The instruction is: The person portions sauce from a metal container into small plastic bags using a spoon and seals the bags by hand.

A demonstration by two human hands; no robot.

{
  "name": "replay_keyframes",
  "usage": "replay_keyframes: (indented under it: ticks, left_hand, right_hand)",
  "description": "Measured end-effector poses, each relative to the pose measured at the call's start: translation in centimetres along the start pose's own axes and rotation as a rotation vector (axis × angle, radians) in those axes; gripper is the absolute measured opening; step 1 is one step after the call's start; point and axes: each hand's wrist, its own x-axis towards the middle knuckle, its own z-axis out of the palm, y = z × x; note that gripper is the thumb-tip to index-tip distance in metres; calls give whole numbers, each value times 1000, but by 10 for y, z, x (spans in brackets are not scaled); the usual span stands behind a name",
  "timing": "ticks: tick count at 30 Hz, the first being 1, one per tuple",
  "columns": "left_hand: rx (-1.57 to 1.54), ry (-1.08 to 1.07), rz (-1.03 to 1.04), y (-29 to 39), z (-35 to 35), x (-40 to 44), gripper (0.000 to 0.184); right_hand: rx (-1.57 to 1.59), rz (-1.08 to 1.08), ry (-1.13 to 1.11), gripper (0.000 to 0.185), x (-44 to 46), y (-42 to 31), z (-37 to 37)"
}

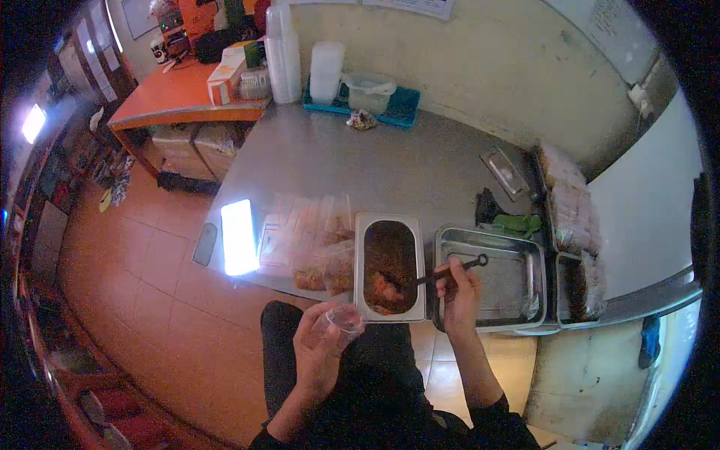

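My left hand (315, 354) is closed around a small clear plastic cup (343, 321), held low in front of the steel table's edge. In my right hand (460, 301) is the dark handle of a long spoon (474, 262). Its far end reaches into a deep rectangular steel pan (359, 244), where the bowl of the spoon is hard to make out. Dark brown-red food (390, 244) fills the pan, with a lighter reddish clump near its front end. Beside the pan on the left lie clear bags (339, 268) with brown contents.
A shallow steel tray (491, 281) sits right of the pan. Left are a lit screen (239, 236) and a phone (205, 244). Green cloth (517, 223) and stacked packets (571, 214) lie at right. Stacked clear containers (282, 64) and a blue tray (406, 106) stand at the back.
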Motion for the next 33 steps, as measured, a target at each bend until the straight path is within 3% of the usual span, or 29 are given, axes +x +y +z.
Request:
replay_keyframes:
  ticks: [3, 14, 26, 33]
  left_hand:
    - [143, 89, -119, 15, -2, 3, 41]
    - [90, 140, -23, 26, -18, 36, 38]
    - [102, 172, -9, 34, -10, 40, 37]
    - [117, 136, 47, 35, -7, 44, 40]
  right_hand:
    - [32, 33, 45, 27, 1, -1, -4]
    - [108, -109, 23, 28, -4, -2, -8]
    - [207, -46, 70, 25, -6, -1, -14]
    - [268, 131, 111, 20, -1, 2, -21]
